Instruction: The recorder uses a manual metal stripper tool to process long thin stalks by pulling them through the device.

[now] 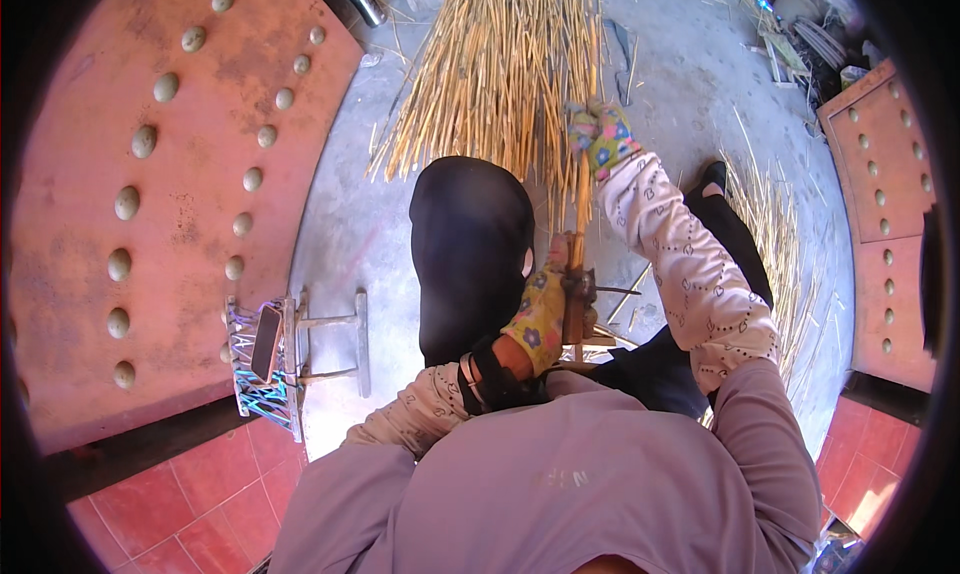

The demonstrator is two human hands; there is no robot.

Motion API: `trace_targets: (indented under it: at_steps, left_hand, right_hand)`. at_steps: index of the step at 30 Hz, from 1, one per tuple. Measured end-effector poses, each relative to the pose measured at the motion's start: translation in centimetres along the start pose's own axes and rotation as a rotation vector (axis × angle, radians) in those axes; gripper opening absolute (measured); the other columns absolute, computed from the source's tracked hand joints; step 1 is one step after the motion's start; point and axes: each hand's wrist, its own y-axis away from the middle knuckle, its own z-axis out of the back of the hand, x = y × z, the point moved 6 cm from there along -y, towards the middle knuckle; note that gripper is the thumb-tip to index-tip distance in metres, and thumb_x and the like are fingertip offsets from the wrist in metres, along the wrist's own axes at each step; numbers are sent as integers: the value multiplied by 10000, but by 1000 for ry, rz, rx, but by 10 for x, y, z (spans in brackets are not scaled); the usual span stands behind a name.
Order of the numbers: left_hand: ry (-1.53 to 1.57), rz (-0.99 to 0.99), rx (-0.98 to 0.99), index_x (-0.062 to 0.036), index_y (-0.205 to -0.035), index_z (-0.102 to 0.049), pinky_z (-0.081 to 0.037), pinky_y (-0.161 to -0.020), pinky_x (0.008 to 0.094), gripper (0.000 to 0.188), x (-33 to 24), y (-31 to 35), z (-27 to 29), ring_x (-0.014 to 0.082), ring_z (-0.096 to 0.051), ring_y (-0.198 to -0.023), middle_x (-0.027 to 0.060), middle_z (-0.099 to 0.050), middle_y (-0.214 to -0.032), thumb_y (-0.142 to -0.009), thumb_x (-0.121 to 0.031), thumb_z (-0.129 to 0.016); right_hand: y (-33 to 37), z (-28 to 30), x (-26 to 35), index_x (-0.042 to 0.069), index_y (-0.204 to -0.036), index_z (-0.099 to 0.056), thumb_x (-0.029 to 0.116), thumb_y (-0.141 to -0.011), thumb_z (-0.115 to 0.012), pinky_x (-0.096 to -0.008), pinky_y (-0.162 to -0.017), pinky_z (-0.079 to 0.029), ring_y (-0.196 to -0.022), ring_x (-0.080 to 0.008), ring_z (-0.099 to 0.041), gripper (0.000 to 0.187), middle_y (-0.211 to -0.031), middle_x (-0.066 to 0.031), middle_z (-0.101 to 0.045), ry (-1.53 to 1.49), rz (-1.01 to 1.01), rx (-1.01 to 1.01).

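My right hand (602, 139), in a flowered glove, is closed around thin yellow-brown reed stalks (584, 199) beside the large bundle. Below it, my left hand (540, 314), in a yellow flowered glove, is closed at the lower end of these stalks. Its fingers press against them beside an upright brown wooden post with a dark fitting (579, 309), which stands between my legs. How far the left fingers wrap round is partly hidden. A big fanned bundle of dry reeds (490, 84) lies on the floor ahead of my knee.
At left stands a low stool (300, 364) with blue woven straps and a phone (265, 342) on it. Large red studded door panels (200, 204) flank both sides. More loose reeds (775, 234) lie at right. A metal flask (364, 1) and clutter (800, 34) are farther off.
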Motion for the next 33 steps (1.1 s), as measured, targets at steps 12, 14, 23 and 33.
trace_targets:
  at_steps: [12, 14, 23, 33]
  left_hand:
    - [-89, 64, 61, -132, -618, -454, -287, -309, 237, 482, 10, -25, -17, 91, -334, -326, -28, -360, -457, -688, -608, -483]
    - [-53, 80, 104, -140, -692, -468, -282, -310, 221, 448, 14, -14, -20, 79, -331, -329, -32, -357, -466, -695, -587, -496]
    - [-432, -379, 125, -84, -632, -476, -317, -317, 258, 524, -39, -23, -58, 129, -410, -345, 22, -454, -499, -721, -598, -435]
    - [-145, -484, 45, -105, -631, -490, -344, -327, 272, 506, -73, -61, -113, 139, -429, -357, 8, -454, -498, -729, -596, -424]
  right_hand:
    - [55, 6, 11, 79, -793, -451, 355, -840, -404, -232, -374, -280, -420, -81, -339, 284, -535, 46, -357, -174, -261, 467]
    - [36, 16, 37, 80, -772, -442, 334, -852, -384, -221, -364, -259, -394, -71, -300, 272, -509, 52, -313, -144, -141, 15]
    - [37, -1, 84, 104, -746, -432, 272, -865, -362, -232, -339, -235, -359, -82, -244, 217, -457, 55, -266, -98, 113, 23]
    - [138, 75, 128, 55, -1138, -420, 293, -823, -433, -258, -619, -421, -763, -115, -511, 395, -921, -65, -538, 371, 605, -202]
